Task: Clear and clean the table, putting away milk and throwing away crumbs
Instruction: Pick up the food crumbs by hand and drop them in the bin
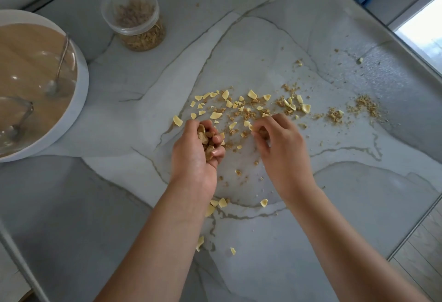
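Brown crumbs and pale yellow flakes lie scattered across the middle of the grey marble table. My left hand is cupped, palm up, around a heap of brown crumbs at the scatter's near left edge. My right hand rests fingertips down on the table just to its right, pinching a flake and some crumbs. A few flakes lie nearer to me, between and under my forearms. No milk is in view.
A round white tray with a wooden base stands at the left edge, holding glass bowls with spoons. A clear plastic jar of cereal stands at the back. More crumb piles lie to the right. The table's edge runs along the right.
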`<state>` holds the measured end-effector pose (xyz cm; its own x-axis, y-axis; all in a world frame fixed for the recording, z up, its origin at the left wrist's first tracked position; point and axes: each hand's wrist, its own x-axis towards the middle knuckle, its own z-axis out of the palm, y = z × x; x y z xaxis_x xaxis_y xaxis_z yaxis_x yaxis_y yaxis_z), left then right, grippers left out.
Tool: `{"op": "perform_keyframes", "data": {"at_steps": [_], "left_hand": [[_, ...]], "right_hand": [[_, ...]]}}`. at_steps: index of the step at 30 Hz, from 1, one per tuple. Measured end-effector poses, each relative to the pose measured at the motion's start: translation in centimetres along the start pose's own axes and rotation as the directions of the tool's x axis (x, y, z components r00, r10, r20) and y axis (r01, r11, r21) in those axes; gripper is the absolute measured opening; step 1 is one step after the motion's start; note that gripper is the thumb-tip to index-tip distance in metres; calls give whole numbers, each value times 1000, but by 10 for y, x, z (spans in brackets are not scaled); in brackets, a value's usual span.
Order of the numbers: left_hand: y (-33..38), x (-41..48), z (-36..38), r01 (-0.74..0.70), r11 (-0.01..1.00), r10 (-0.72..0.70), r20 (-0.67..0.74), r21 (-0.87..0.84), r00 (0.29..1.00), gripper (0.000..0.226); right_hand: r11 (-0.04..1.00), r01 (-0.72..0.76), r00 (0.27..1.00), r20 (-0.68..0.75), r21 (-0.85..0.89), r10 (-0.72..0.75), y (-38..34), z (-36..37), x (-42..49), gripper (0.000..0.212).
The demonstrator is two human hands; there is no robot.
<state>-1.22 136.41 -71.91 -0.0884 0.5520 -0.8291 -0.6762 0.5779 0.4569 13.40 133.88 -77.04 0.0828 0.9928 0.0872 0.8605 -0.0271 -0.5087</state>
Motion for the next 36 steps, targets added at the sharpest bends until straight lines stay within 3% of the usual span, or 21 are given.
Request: {"op": "perform_keyframes", "data": {"at_steps": [9,12,14,19,22,24,27,31,36], "left_hand": [[10,-2,-13,-13,999,12,-23,-32,1000,24],[14,-3,-21,-30,999,30,-5,-26,1000,24],[14,-4,-25,-37,999,37,18,-1,999,23],[12,-7,-25,10,1000,-10,25,-8,1000,28],[13,-9,-31,21,999,-19,69,-34,997,22],[16,-8,-36,15,999,-12,45,-50,999,20],[23,-4,-42,15,993,-18,-22,-118,1000,22],[28,-1,-52,4,994,-5,-12,-107,1000,27],[32,2,-66,-14,998,12,-19,-67,1000,24]], "right_hand": [[999,7,1000,-19,-33,-8,-2,-12,3,16],[995,-9,997,-77,95,16,-16,-23,4,13],[975,65,993,-114,214,-41,-38,-32,3,11],[935,198,977,14,296,-212,-96,-28,-5,9],[910,148,985,25,386,-171,-101,-20,-8,13],[927,84,996,-9,364,-86,-90,-15,-9,15],[974,-11,996,91,225,-9,-69,3,-8,19],[996,69,981,180,51,-77,-61,24,-6,20],[998,30,977,208,56,-41,-62,22,-1,6]]}}
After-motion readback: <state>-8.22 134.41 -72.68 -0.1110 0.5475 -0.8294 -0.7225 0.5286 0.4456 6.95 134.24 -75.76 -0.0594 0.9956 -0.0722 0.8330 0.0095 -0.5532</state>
